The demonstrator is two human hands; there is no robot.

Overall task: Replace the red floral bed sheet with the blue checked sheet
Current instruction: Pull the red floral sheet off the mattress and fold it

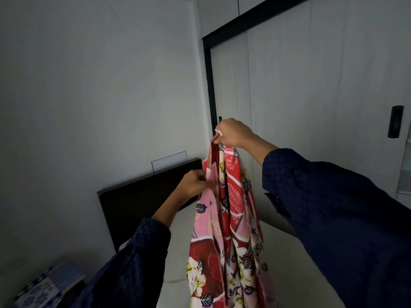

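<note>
Head view: the red sheet [231, 230] is held up in the air over the bare mattress [278, 258], gathered into a long hanging bunch. Its top edge is pinched in the closed right hand [233, 133], raised high in front of the wardrobe door [311, 96]. Lower down, a fold at the sheet's left edge is gripped by the closed left hand [193, 183], in front of the dark headboard [138, 203]. The blue sheet [49, 283] is seen folded at the lower left, beside the mattress.
</note>
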